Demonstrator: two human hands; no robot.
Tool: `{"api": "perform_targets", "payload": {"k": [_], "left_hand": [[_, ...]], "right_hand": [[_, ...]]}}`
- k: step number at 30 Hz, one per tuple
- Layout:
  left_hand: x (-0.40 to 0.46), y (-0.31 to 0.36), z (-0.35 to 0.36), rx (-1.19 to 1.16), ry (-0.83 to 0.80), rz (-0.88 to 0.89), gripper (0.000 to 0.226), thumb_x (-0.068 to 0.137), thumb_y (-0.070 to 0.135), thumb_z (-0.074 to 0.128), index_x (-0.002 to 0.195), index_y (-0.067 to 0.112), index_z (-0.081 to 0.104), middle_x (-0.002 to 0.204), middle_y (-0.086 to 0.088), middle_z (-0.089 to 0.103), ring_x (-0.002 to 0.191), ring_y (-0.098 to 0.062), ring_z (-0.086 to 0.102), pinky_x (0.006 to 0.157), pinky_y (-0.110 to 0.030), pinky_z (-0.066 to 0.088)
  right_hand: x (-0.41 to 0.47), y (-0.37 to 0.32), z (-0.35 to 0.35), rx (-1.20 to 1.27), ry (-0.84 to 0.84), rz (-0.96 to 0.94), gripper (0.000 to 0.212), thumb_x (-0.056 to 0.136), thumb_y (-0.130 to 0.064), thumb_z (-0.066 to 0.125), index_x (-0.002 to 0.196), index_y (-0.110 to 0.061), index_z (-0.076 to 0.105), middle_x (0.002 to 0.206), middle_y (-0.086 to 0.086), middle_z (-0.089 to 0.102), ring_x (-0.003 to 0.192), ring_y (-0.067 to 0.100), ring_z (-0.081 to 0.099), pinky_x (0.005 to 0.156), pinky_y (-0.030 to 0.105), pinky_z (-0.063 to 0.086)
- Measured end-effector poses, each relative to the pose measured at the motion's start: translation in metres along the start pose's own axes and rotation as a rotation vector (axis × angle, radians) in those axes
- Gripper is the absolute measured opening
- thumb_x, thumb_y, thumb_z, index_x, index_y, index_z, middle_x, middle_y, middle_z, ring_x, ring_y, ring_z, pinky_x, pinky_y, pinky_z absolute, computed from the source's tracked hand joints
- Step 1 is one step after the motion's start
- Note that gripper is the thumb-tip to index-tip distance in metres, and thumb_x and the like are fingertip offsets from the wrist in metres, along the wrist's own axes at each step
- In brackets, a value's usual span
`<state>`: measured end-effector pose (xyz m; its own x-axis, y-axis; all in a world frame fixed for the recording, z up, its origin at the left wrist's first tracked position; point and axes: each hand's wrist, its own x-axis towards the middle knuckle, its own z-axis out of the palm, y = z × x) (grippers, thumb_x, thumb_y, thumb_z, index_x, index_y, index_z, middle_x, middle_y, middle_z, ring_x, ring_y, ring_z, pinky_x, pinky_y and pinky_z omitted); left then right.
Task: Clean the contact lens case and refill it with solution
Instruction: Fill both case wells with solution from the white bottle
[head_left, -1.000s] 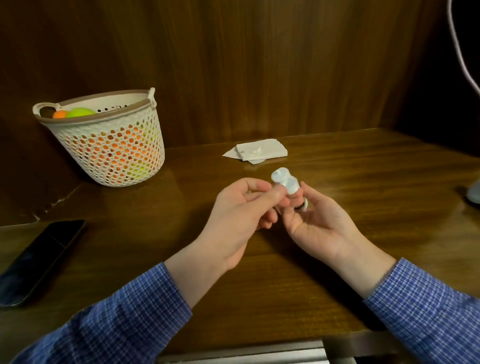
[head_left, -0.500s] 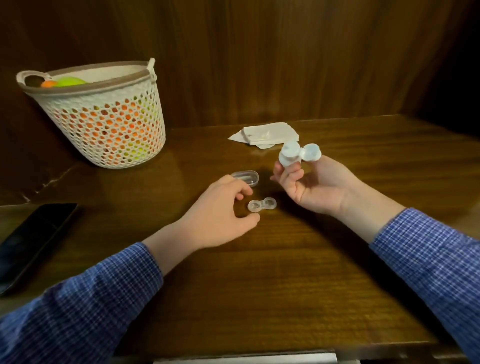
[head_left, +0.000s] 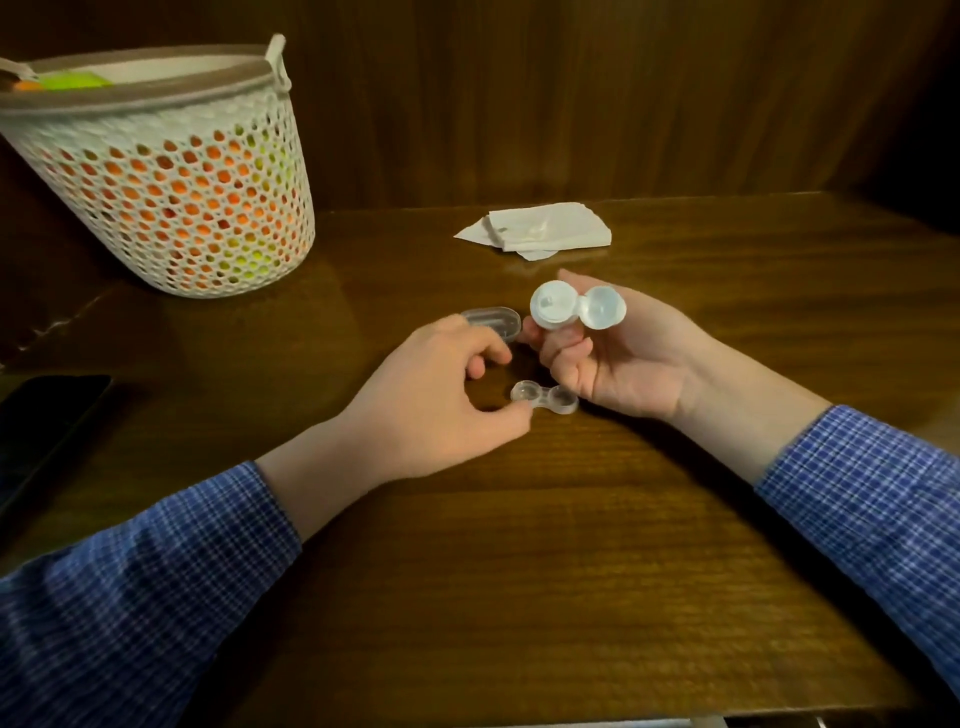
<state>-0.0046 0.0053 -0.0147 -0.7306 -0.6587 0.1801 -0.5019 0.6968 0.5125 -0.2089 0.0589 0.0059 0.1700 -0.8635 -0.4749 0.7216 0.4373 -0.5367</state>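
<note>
A small clear plastic contact lens case (head_left: 544, 399), two shallow round wells joined by a short bridge, lies flat on the dark brown wooden table (head_left: 519, 571), near its middle. Both wells face up, uncapped; whether they hold any liquid cannot be told.

The left hand (head_left: 436, 400) rests on the table just left of the case, fingers curled, thumb tip touching the left well and forefinger bent above it. It grips nothing firmly; it seems to be steadying the case or about to pinch it.

The right hand (head_left: 618, 358) hovers just right of and above the case, closed around a small white plastic solution bottle (head_left: 553, 310), whose round flip cap (head_left: 602, 308) hangs open on its hinge. Only the bottle's top shows; its body is hidden in the fingers.

The case looks very light, stiff and smooth, so it would likely skid or flip if nudged. The narrow bridge or the outer rim of one well seems the best place to pinch it while filling.

Just behind the left hand lies a clear oval plastic lid or tray (head_left: 492, 322). Farther back sits folded white tissue (head_left: 540, 228). At far left stands a white perforated plastic basket (head_left: 171, 171) showing orange and green contents, and a dark phone (head_left: 41, 426) lies at the left edge.
</note>
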Motion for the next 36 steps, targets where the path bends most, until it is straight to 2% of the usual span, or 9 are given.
{"api": "perform_targets", "payload": {"k": [3, 5, 9, 13, 16, 18, 21, 29, 36], "left_hand": [[0.004, 0.006, 0.007, -0.010, -0.052, 0.040, 0.064, 0.074, 0.068, 0.059, 0.127, 0.034, 0.065, 0.111, 0.018, 0.053, 0.103, -0.004, 0.053, 0.084, -0.025, 0.050], [0.006, 0.007, 0.009, -0.017, -0.073, 0.045, 0.051, 0.080, 0.060, 0.064, 0.123, 0.033, 0.068, 0.112, 0.013, 0.055, 0.103, -0.004, 0.053, 0.086, -0.029, 0.051], [0.005, 0.008, 0.007, -0.018, -0.077, 0.044, 0.026, 0.086, 0.050, 0.067, 0.107, 0.036, 0.074, 0.101, 0.015, 0.058, 0.097, -0.003, 0.055, 0.078, -0.025, 0.047], [-0.002, 0.004, 0.000, -0.138, -0.055, -0.023, 0.011, 0.086, 0.036, 0.078, 0.097, 0.036, 0.075, 0.086, 0.013, 0.067, 0.077, -0.004, 0.062, 0.060, -0.015, 0.046], [-0.008, -0.001, -0.008, -0.369, -0.027, -0.076, 0.016, 0.086, 0.022, 0.081, 0.099, 0.030, 0.078, 0.082, 0.005, 0.073, 0.065, -0.009, 0.063, 0.061, -0.015, 0.053], [-0.009, -0.002, -0.013, -0.497, -0.038, -0.114, 0.022, 0.086, 0.016, 0.082, 0.105, 0.026, 0.079, 0.084, 0.001, 0.076, 0.069, -0.012, 0.068, 0.065, -0.018, 0.057], [-0.007, 0.000, -0.016, -0.652, -0.042, -0.202, 0.026, 0.084, 0.009, 0.081, 0.106, 0.023, 0.078, 0.085, -0.003, 0.080, 0.074, -0.013, 0.073, 0.065, -0.018, 0.058], [-0.003, -0.001, -0.015, -0.782, -0.068, -0.307, 0.025, 0.081, 0.005, 0.082, 0.103, 0.018, 0.079, 0.086, -0.005, 0.081, 0.071, -0.008, 0.072, 0.061, -0.016, 0.054], [0.000, -0.001, -0.019, -0.865, -0.147, -0.340, 0.030, 0.080, 0.005, 0.081, 0.109, 0.010, 0.075, 0.092, -0.012, 0.080, 0.075, -0.013, 0.074, 0.061, -0.017, 0.056]], "right_hand": [[-0.001, 0.001, -0.001, 0.011, -0.018, -0.004, 0.044, 0.103, -0.044, 0.052, 0.107, -0.001, 0.060, 0.074, 0.009, 0.065, 0.049, 0.008, 0.059, 0.043, 0.016, 0.050], [-0.002, 0.001, -0.003, 0.030, -0.017, 0.001, 0.044, 0.102, -0.044, 0.053, 0.105, 0.000, 0.060, 0.074, 0.009, 0.065, 0.049, 0.008, 0.058, 0.044, 0.016, 0.050], [-0.007, 0.000, -0.004, 0.032, 0.027, -0.009, 0.046, 0.097, -0.040, 0.057, 0.112, 0.003, 0.058, 0.077, 0.009, 0.063, 0.050, 0.007, 0.057, 0.048, 0.012, 0.046], [-0.011, 0.000, -0.002, 0.004, 0.075, -0.029, 0.048, 0.100, -0.043, 0.058, 0.118, 0.001, 0.056, 0.078, 0.010, 0.064, 0.049, 0.007, 0.056, 0.044, 0.013, 0.046], [-0.011, 0.004, 0.002, -0.104, 0.078, -0.080, 0.034, 0.101, -0.040, 0.059, 0.108, -0.007, 0.059, 0.085, 0.012, 0.064, 0.049, 0.010, 0.057, 0.042, 0.017, 0.049], [-0.010, 0.007, 0.003, -0.183, 0.081, -0.133, 0.025, 0.101, -0.037, 0.060, 0.098, -0.013, 0.059, 0.090, 0.010, 0.059, 0.053, 0.011, 0.056, 0.042, 0.018, 0.049], [-0.010, 0.011, 0.004, -0.262, 0.124, -0.202, 0.021, 0.100, -0.037, 0.062, 0.098, -0.016, 0.059, 0.084, 0.009, 0.063, 0.061, 0.014, 0.054, 0.043, 0.020, 0.049], [-0.005, 0.016, 0.002, -0.399, 0.238, -0.337, 0.033, 0.098, -0.045, 0.064, 0.109, -0.014, 0.063, 0.070, 0.004, 0.074, 0.055, 0.014, 0.067, 0.050, 0.024, 0.051], [-0.006, 0.018, 0.001, -0.411, 0.161, -0.396, 0.038, 0.102, -0.047, 0.057, 0.112, -0.011, 0.063, 0.077, 0.006, 0.077, 0.064, 0.017, 0.073, 0.057, 0.029, 0.059]]}}
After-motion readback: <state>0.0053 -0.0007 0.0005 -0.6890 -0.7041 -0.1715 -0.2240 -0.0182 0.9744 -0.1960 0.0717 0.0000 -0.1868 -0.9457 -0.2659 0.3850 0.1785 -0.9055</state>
